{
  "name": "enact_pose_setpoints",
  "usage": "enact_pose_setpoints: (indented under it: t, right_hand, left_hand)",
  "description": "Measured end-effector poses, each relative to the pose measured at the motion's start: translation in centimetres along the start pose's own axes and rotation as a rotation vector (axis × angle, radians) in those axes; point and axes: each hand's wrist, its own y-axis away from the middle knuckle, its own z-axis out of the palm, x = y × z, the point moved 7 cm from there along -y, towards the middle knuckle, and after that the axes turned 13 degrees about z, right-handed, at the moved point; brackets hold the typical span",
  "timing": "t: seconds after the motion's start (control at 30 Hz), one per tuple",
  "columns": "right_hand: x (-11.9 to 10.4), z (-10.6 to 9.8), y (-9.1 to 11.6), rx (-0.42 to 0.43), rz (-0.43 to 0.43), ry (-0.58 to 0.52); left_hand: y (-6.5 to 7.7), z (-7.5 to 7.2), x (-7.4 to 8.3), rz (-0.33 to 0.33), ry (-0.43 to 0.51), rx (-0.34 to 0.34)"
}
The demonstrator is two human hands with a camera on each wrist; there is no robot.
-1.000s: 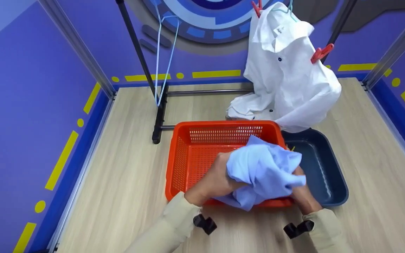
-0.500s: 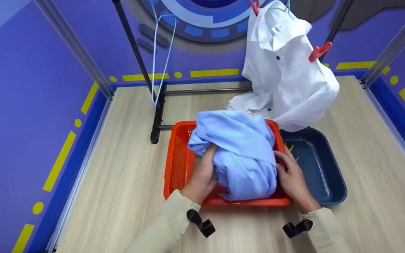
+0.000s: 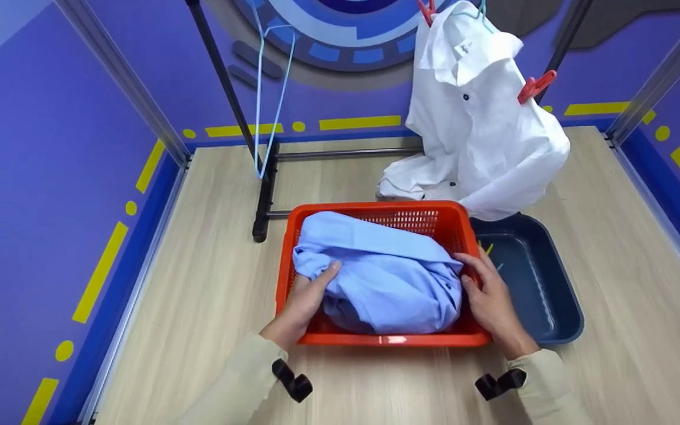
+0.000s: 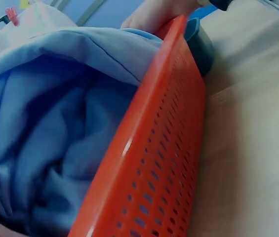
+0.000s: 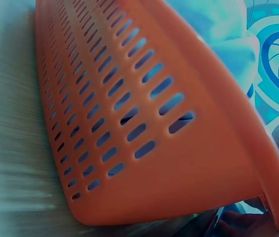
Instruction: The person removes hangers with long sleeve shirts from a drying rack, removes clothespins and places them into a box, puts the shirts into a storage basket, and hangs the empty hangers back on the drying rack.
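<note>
A light blue shirt (image 3: 375,271) lies bunched inside the red-orange plastic basket (image 3: 392,339). My left hand (image 3: 304,298) reaches over the basket's left side and grips the shirt, thumb on top, the other fingers hidden beneath the cloth. At the right side, my right hand (image 3: 490,298) holds the basket's rim, with its thumb inside. Its index finger reaches over to the edge of the shirt. In the right wrist view, some fingers (image 5: 238,224) show outside the basket wall. The left wrist view looks into the shirt's shaded folds.
A dark blue basin (image 3: 532,277) with small yellow items stands right of the basket. Behind, a white shirt (image 3: 481,118) hangs with red clothespins (image 3: 536,87). A bare blue hanger (image 3: 274,100) hangs from the black rack (image 3: 264,200) at left.
The blue shirt, first bunched between both hands above the basket, has gone down into it and spread out. My left hand moved left; my right hand moved to the right rim.
</note>
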Motion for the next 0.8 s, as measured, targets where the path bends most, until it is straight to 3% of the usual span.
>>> enact_pose_setpoints:
  t: [0.07,0.17,0.27,0.33,0.43,0.53,0.63,0.7,0.8]
  right_hand:
    - [-0.1,0.0,0.0,0.002,-0.001,0.004]
    - [-0.1,0.0,0.1,0.003,0.000,0.004]
    - [-0.1,0.0,0.1,0.002,-0.008,-0.002]
    - [-0.2,0.1,0.1,0.004,-0.012,-0.002]
    - [0.0,0.1,0.1,0.009,-0.009,0.005]
    - [0.2,0.1,0.0,0.006,-0.001,0.006]
    - [0.2,0.1,0.0,0.002,0.005,0.002]
    - [0.1,0.1,0.0,0.004,-0.003,-0.002]
    - [-0.1,0.1,0.0,-0.004,-0.002,-0.007]
  left_hand:
    - [0.2,-0.7,0.7,0.049,-0.072,0.030]
    - [0.2,-1.4,2.8,0.175,-0.199,0.074]
    - [0.1,-1.5,5.8,0.375,-0.366,0.086]
    - [-0.1,-0.9,7.6,0.507,-0.513,0.026]
    - [-0.7,0.7,9.1,0.638,-0.784,-0.173]
    - [-1.5,2.2,8.6,0.636,-1.065,-0.438]
    - [-1.9,2.7,7.4,0.590,-1.258,-0.636]
    - [-2.2,2.7,6.7,0.559,-1.328,-0.709]
    - [-2.5,2.5,5.5,0.525,-1.397,-0.734]
